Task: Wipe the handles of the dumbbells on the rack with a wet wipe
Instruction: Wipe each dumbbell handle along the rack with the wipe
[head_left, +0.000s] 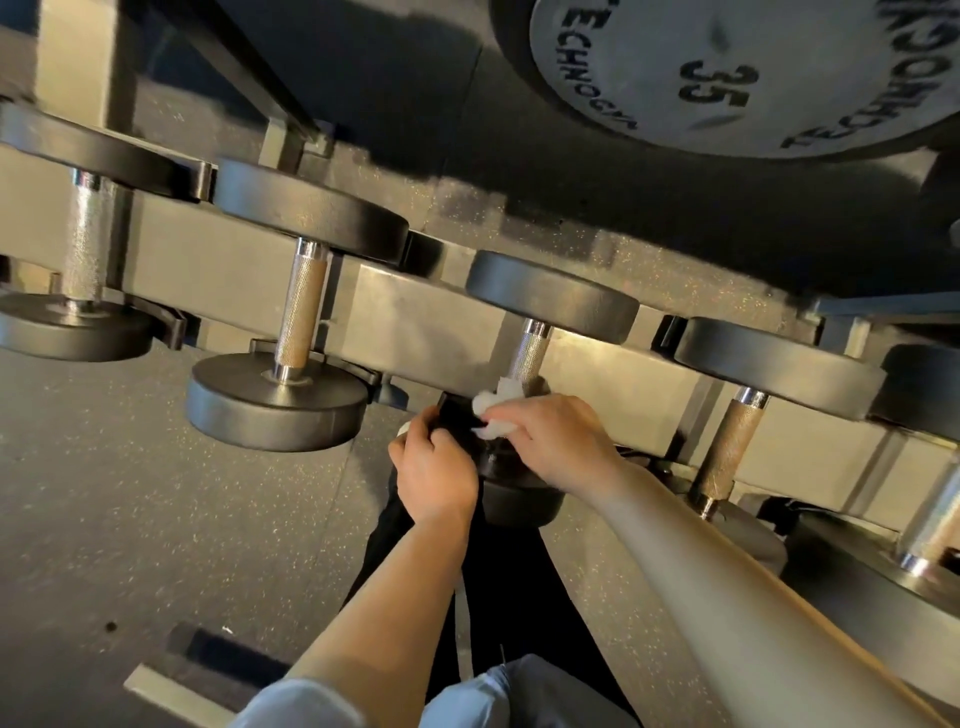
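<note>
Two bare forearms reach forward from light sleeves at the bottom of the head view. Right hand (550, 431) pinches a crumpled white wet wipe (493, 410) in curled fingers, just at the lower end of the middle dumbbell's handle (530, 351), above that dumbbell's near weight head (519, 493). Left hand (436, 467) curls its fingers round a small dark object (454, 415) that is too dim to identify, close beside the wipe. That handle is knurled metal, warm-toned in the light, with a polished collar at the top. Four more dumbbells sit along the grey rack (415, 312), each with black round heads: one handle to the left (301, 312) looks coppery, another to the right (727, 447) likewise. Overhead hangs a large dumbbell head marked 35 (727, 78). Speckled dark floor (156, 493) lies below.
</note>
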